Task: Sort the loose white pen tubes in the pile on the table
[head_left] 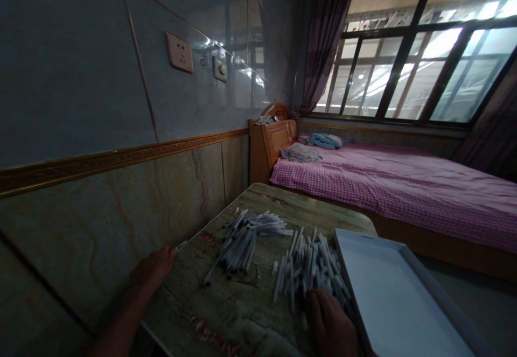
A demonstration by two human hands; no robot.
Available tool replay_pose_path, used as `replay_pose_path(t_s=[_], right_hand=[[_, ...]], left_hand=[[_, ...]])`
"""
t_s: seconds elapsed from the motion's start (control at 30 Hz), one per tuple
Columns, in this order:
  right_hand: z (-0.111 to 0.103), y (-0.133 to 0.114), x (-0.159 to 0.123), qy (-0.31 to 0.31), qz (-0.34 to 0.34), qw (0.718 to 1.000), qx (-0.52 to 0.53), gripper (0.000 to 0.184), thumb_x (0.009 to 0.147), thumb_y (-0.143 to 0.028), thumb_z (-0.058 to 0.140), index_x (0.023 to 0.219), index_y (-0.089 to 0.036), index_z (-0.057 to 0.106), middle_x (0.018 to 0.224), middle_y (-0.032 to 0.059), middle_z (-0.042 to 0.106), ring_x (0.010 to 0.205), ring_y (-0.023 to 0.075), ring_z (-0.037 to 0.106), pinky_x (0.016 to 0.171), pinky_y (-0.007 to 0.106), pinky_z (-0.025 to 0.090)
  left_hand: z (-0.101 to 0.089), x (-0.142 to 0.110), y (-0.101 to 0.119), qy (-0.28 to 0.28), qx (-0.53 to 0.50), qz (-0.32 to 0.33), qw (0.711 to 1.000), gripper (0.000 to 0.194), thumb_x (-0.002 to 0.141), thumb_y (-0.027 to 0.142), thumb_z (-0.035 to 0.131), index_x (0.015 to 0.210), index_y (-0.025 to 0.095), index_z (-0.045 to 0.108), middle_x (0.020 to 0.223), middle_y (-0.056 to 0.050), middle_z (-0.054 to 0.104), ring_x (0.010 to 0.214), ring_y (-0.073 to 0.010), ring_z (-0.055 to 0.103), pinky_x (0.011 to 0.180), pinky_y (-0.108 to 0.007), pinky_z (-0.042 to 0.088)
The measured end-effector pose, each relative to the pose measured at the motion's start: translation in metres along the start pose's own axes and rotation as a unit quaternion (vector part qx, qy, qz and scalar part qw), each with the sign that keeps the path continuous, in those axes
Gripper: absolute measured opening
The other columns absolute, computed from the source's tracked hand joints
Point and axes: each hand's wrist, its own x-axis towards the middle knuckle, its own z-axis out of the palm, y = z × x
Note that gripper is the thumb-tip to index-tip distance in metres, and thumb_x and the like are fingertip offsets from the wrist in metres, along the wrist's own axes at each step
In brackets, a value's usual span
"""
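Note:
Two piles of slim, whitish, translucent tubes that look like pen barrels lie on a marble-patterned table. In the left pile [242, 241], several tubes have dark ends, and they fan out in different directions. The right pile [309, 263] is looser and lies beside the tray. At its near side, my right hand [333, 322] touches the tubes with fingers curled together; what is under the fingertips is hidden. My left hand [155, 264] is at the table's left edge near the wall, apart from both piles. Its fingers are dim and blurred.
A shallow white tray [396, 292] rests along the right side of the table [242, 314]. A tiled wall [173, 190] borders the left side. Beyond the table stands a bed [388, 184] with a pink checked cover, below a window.

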Motion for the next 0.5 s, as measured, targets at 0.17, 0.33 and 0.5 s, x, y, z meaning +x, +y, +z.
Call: replay_pose_path(t_s=[0.17, 0.33, 0.5], right_hand=[[0.000, 0.002, -0.001, -0.001, 0.002, 1.000, -0.001, 0.050, 0.102, -0.055, 0.032, 0.087, -0.026, 0.070, 0.084, 0.0037, 0.074, 0.073, 0.0162, 0.071, 0.065, 0.023, 0.054], [-0.001, -0.002, 0.001, 0.003, -0.014, 1.000, -0.006, 0.046, 0.103, -0.050, 0.034, 0.085, -0.027, 0.069, 0.080, 0.0016, 0.072, 0.069, 0.0144, 0.070, 0.063, 0.022, 0.052], [-0.003, -0.003, 0.003, 0.014, -0.040, 0.999, -0.018, 0.045, 0.104, -0.048, 0.033, 0.085, -0.026, 0.068, 0.081, 0.0022, 0.072, 0.069, 0.0145, 0.070, 0.062, 0.021, 0.052]], left_hand=[[0.000, -0.010, 0.037, 0.057, -0.029, 0.067, 0.996, 0.041, 0.094, 0.034, 0.038, 0.114, 0.013, 0.067, 0.113, -0.018, 0.070, 0.104, -0.0306, 0.066, 0.089, -0.039, 0.046], [-0.002, -0.045, 0.106, 0.042, -0.098, 0.231, 0.967, 0.027, 0.095, 0.029, 0.044, 0.099, 0.023, 0.070, 0.107, -0.007, 0.071, 0.106, -0.0226, 0.064, 0.091, -0.031, 0.045], [0.000, -0.073, 0.157, 0.015, -0.033, 0.286, 0.958, 0.018, 0.089, 0.024, 0.056, 0.096, 0.020, 0.072, 0.104, -0.013, 0.071, 0.101, -0.0296, 0.064, 0.087, -0.038, 0.045]])
